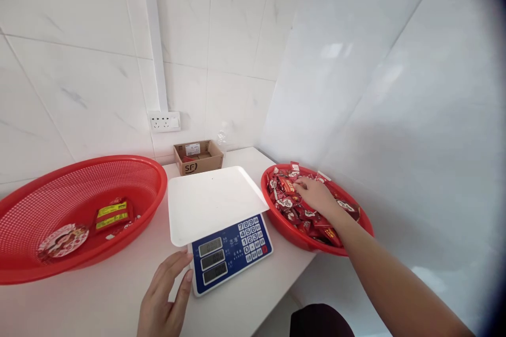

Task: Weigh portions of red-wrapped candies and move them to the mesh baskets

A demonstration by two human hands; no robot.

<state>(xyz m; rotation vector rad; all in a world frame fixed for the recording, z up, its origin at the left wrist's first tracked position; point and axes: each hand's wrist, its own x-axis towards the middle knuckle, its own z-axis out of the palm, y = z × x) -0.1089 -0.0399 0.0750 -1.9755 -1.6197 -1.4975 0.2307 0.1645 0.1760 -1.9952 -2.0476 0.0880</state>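
My left hand (168, 292) is at the left edge of a digital scale (233, 255), thumb and fingers apart and holding nothing. The scale has a white weighing tray (215, 200) with nothing on it, and a blue panel with keys and dim displays. Over the red basket (272, 221) on the right reaches my right hand (314, 193), its fingers bent and pinched at a small red packet (286, 185). Many similar red wrapped packets (308, 214) fill this basket. Part of the grip is hidden by the hand itself.
On the left stands a larger red mesh basket (158, 181) holding a yellow-labelled red packet (113, 215) and a round printed piece (65, 239). Behind the scale are a cardboard box (197, 167) and a clear bottle (222, 137). Tiled walls close off the back and right.
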